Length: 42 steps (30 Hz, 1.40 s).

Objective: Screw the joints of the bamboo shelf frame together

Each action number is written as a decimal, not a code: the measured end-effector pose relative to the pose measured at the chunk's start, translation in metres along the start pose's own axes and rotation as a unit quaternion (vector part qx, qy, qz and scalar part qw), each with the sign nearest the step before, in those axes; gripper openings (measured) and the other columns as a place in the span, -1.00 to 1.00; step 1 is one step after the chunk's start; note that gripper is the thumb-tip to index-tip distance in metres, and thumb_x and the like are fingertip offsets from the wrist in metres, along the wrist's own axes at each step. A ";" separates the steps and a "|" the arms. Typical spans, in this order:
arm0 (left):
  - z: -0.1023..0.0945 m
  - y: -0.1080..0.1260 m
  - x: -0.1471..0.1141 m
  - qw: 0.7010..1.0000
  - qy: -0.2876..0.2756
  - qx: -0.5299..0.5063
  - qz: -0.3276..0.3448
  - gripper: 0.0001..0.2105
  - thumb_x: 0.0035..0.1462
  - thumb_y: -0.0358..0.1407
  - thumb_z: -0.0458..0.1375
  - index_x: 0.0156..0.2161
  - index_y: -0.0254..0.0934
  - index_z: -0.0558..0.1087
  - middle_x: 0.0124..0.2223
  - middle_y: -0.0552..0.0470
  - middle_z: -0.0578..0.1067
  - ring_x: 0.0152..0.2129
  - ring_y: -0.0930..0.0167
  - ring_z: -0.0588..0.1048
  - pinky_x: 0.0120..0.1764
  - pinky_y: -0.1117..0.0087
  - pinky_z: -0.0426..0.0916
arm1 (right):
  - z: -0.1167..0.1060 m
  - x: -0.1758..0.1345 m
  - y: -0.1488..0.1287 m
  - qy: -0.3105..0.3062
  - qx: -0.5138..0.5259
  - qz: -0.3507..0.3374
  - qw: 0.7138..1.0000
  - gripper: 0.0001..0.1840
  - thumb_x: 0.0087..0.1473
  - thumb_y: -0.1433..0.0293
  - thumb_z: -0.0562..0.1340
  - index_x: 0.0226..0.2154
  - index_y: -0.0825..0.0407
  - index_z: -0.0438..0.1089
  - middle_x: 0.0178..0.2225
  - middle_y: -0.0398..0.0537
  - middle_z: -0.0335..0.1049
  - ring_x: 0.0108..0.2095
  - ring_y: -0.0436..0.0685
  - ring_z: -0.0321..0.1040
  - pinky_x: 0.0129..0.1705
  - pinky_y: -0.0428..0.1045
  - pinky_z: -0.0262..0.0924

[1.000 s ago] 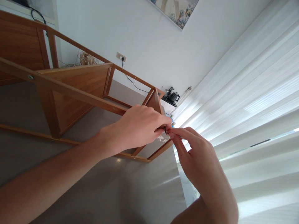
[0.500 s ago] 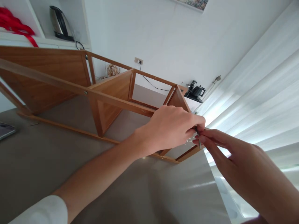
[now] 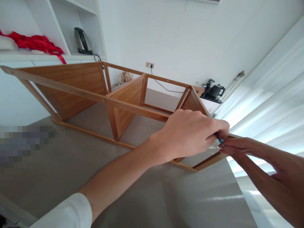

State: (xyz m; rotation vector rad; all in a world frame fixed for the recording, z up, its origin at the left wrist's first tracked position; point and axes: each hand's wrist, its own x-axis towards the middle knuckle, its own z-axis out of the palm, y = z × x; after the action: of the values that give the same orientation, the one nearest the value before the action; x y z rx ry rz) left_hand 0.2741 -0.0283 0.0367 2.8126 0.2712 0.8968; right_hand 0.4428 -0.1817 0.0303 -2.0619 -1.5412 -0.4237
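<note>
A long wooden shelf frame (image 3: pixel 78 91) lies on its side on the grey floor, with brown panels and thin rails. My left hand (image 3: pixel 192 134) rests on the frame's right end, fingers curled over the top rail, pinching a small dark metal tool (image 3: pixel 218 138) at the corner. My right hand (image 3: pixel 266 164) reaches in from the right, fingertips meeting the same small tool beside the frame's end rail. The tool's far end is hidden between the fingers.
White shelving at the back left holds a steel kettle (image 3: pixel 80 41) and red cloth (image 3: pixel 35 41). A black kettle (image 3: pixel 213 91) stands on a low stand by the wall. White curtains (image 3: pixel 273 95) fill the right side. A wall socket (image 3: pixel 149 65) has a black cable.
The view has swung left and down, bringing more of the frame and the white shelving into sight. Both hands stay together at the frame's right corner, shifted rightward in the picture.
</note>
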 end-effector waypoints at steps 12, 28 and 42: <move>0.001 0.004 0.001 1.000 0.014 -0.016 -0.015 -0.81 0.30 -0.33 0.07 -0.19 -0.05 0.55 -0.08 0.24 0.64 -0.22 0.41 0.61 -0.24 0.42 0.38 | -0.017 0.001 -0.034 -0.095 0.045 -0.009 0.994 -0.75 0.33 0.23 0.13 -0.13 -0.16 0.52 -0.21 -0.10 0.49 -0.35 0.04 0.41 -0.49 -0.09 0.24; 0.001 0.001 0.000 1.000 0.013 0.008 -0.012 -0.78 0.29 -0.34 0.05 -0.17 -0.02 0.54 -0.16 0.22 0.66 -0.27 0.38 0.62 -0.34 0.39 0.30 | -0.017 0.005 -0.035 -0.077 0.013 -0.033 0.996 -0.78 0.32 0.27 0.14 -0.14 -0.19 0.52 -0.26 -0.17 0.46 -0.42 0.00 0.35 -0.43 -0.08 0.23; 0.002 0.002 0.002 1.000 0.015 0.006 -0.015 -0.77 0.26 -0.36 0.05 -0.18 0.00 0.53 -0.22 0.26 0.66 -0.28 0.39 0.62 -0.37 0.39 0.25 | -0.017 0.006 -0.042 -0.107 0.001 -0.009 0.994 -0.82 0.30 0.28 0.16 -0.25 -0.18 0.49 -0.44 -0.33 0.52 -0.66 -0.04 0.17 -0.54 -0.08 0.09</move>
State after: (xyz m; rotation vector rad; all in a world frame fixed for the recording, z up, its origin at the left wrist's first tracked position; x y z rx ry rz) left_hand 0.2768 -0.0299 0.0361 2.8013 0.3221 0.9343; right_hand 0.4060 -0.1781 0.0570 -2.1507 -1.6834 -0.2125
